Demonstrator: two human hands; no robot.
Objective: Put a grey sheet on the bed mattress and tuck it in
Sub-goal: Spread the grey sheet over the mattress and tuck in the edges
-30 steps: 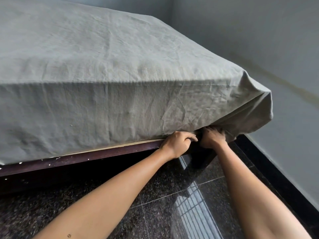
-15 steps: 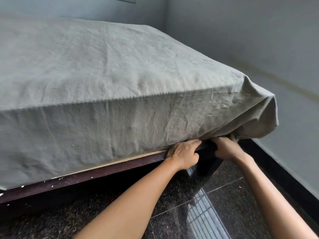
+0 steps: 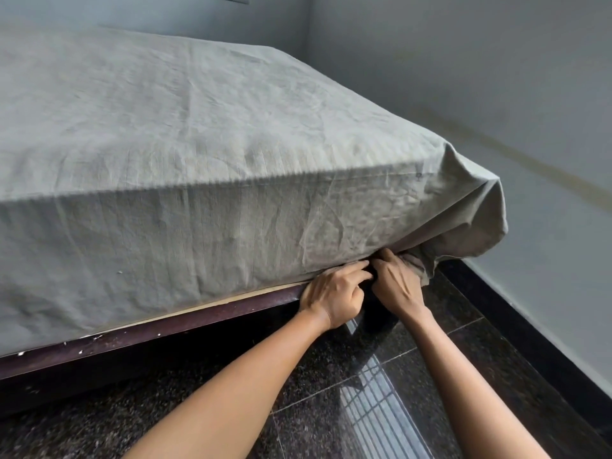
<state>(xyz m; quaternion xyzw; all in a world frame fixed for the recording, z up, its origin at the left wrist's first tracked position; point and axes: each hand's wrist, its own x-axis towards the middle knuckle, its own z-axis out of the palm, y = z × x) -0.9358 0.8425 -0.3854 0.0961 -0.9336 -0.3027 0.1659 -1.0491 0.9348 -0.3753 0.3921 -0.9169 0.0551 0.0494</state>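
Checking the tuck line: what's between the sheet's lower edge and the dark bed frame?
Head view: a thin pale strip, maybe a board edge, runs between the grey sheet and the dark frame.

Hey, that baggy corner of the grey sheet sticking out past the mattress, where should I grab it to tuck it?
On the grey sheet, pinch the lower hem of the loose corner flap from below, wall side: it hangs free there, while fabric above is stretched tight.
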